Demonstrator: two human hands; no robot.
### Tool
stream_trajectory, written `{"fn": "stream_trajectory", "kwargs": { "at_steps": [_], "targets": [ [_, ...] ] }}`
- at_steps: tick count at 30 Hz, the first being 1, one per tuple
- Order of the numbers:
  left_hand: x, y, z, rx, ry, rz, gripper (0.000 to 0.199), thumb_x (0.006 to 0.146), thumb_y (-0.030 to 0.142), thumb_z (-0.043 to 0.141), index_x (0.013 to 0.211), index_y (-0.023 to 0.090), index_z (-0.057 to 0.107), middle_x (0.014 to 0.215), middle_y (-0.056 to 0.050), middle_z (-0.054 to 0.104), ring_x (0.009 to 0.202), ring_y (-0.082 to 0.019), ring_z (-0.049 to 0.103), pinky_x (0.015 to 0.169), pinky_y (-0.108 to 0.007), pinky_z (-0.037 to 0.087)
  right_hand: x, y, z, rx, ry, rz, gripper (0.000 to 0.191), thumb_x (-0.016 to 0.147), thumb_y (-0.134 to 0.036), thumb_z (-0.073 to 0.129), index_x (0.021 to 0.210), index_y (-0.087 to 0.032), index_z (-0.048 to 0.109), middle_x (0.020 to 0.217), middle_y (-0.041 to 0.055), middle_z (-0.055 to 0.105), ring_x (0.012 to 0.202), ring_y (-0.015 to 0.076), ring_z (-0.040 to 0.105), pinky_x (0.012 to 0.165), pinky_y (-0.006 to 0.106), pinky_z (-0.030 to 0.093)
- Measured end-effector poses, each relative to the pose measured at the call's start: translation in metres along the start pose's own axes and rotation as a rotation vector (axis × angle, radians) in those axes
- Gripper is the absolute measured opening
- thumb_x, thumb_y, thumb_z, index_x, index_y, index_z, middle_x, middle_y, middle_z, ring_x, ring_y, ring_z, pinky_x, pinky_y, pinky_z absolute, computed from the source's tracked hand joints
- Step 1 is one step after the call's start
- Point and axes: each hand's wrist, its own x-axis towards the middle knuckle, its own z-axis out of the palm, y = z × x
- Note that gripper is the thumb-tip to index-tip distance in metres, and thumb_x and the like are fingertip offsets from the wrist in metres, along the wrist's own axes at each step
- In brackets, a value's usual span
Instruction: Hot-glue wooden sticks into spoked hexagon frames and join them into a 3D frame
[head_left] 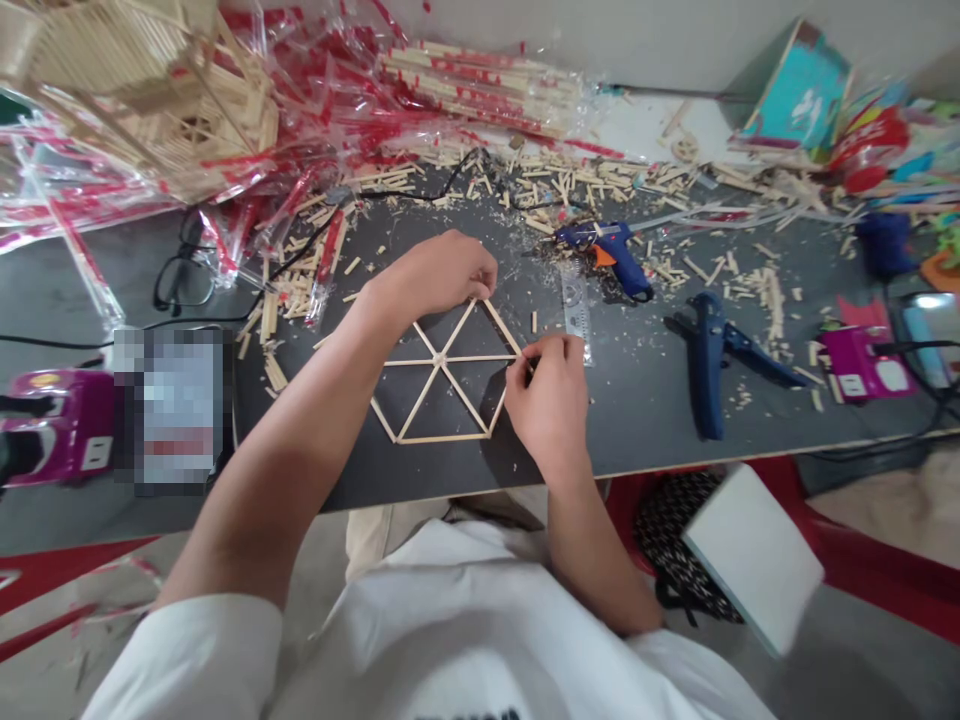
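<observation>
A flat six-sided frame of thin wooden sticks [440, 359] lies on the dark table, its spokes meeting at a central hub. My left forearm hides part of its left side. At the top corner, my left hand [459, 270] is closed, its fingertips pinching the upper end of an outer wooden stick [504, 327]. Around the right corner, my right hand [551, 395] is closed with thumb and fingers at the lower end of that same stick. A short loose stick piece [534, 321] and a clear ruler [576, 312] lie close to my right hand.
A blue glue gun [619, 258] lies beyond my right hand, and a blue-handled cutter [709, 365] to the right. Stick offcuts [585, 183] litter the back. A larger wooden model [142, 90] stands back left. Eyeglasses [184, 278] and a phone [184, 405] are left.
</observation>
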Motion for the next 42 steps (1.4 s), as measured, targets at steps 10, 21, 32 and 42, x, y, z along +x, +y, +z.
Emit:
{"fn": "stream_trajectory", "kwargs": {
  "at_steps": [10, 21, 32, 42],
  "targets": [
    [0.000, -0.004, 0.005, -0.003, 0.051, 0.027, 0.024, 0.097, 0.026, 0.067, 0.101, 0.025, 0.090, 0.097, -0.003, 0.085, 0.096, -0.024, 0.076, 0.094, -0.034, 0.052, 0.005, -0.008, 0.006, -0.078, 0.010, 0.054, 0.014, 0.097, -0.011, 0.056, 0.102, -0.024, 0.052, 0.118, 0.0174, 0.061, 0.100, 0.0312, 0.067, 0.094, 0.049, 0.060],
    [-0.003, 0.003, -0.003, 0.006, 0.018, 0.023, 0.024, 0.100, 0.025, 0.067, 0.103, 0.023, 0.091, 0.101, -0.005, 0.086, 0.099, -0.024, 0.076, 0.093, -0.034, 0.051, 0.006, -0.008, 0.006, -0.057, 0.015, 0.067, 0.016, 0.096, -0.012, 0.056, 0.100, -0.026, 0.049, 0.117, 0.0165, 0.061, 0.100, 0.0311, 0.066, 0.095, 0.049, 0.059],
    [-0.027, 0.050, -0.031, 0.175, 0.095, 0.255, 0.028, 0.114, 0.028, 0.061, 0.119, 0.027, 0.088, 0.124, -0.007, 0.082, 0.131, -0.029, 0.071, 0.117, -0.044, 0.047, 0.012, 0.004, -0.019, 0.084, 0.049, -0.091, 0.011, 0.099, -0.020, 0.052, 0.103, -0.028, 0.046, 0.107, 0.0118, 0.066, 0.089, 0.0278, 0.066, 0.081, 0.041, 0.053],
    [-0.089, 0.090, -0.018, 0.496, 0.235, 0.140, 0.029, 0.108, 0.004, 0.055, 0.106, 0.018, 0.080, 0.091, -0.004, 0.078, 0.078, -0.022, 0.073, 0.066, -0.035, 0.044, 0.063, 0.002, -0.050, 0.203, -0.346, -0.399, 0.013, 0.101, -0.024, 0.056, 0.113, -0.027, 0.053, 0.088, 0.0025, 0.074, 0.076, 0.0235, 0.071, 0.072, 0.034, 0.043]
  ]
}}
